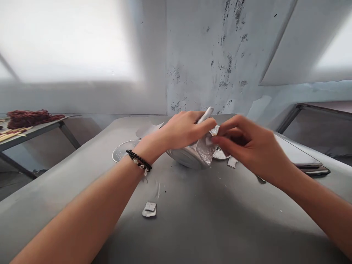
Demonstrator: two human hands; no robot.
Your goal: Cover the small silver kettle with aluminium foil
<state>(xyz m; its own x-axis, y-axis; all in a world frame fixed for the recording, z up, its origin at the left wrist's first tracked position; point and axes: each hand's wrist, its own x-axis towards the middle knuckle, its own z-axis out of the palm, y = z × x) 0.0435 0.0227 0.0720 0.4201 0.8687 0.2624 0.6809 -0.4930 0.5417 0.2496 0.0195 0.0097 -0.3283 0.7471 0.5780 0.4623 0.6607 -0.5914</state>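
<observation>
My left hand [187, 128] is closed over a round silvery object [184, 157], tilted on the grey table. A white rod-like piece [206, 114] sticks up between its thumb and forefinger; its lower end is hidden. From beside the thumb hangs a crinkled piece of foil [206, 149], in front of the round object's right side. My right hand [244, 141] pinches the foil's upper right edge between thumb and fingertips. Just behind, partly covered by the hands, lies a round foil-covered item [220, 154]. Black beaded bracelets [139, 160] circle my left wrist.
A perforated disc [121, 151] and white sheet [147, 130] lie left. Small scraps [150, 209] sit in front, another scrap [232, 162] on the right. Flat white-topped device [297, 148] lies far right. Dark red yarn [30, 118] covers a side table [41, 134]. A wall [192, 73] stands behind.
</observation>
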